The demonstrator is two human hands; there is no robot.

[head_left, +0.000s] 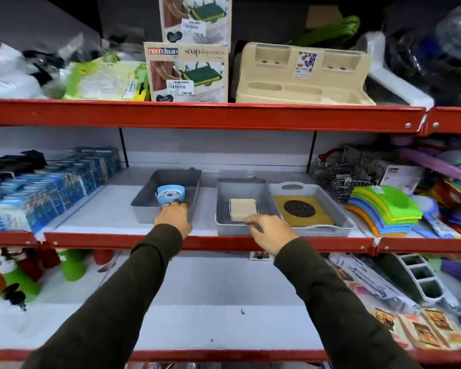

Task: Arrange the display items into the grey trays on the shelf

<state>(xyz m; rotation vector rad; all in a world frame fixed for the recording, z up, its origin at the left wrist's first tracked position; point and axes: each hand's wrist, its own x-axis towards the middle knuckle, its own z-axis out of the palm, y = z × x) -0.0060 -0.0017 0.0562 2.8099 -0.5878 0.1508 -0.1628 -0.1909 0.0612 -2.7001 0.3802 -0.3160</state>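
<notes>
The left hand [174,215] pinched a light, stiff blue sink strainer [170,194] by its rim over the left grey tray [147,194], while the right hand [270,231] hovered slack-fingered, holding nothing.

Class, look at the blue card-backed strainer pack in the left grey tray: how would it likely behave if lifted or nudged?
The blue strainer pack looks like thin card, so probably light and a little bendy. It stands upright in the left grey tray, steadied by the left hand, so it may tip if released. Its round centre seems stiffer.
</notes>
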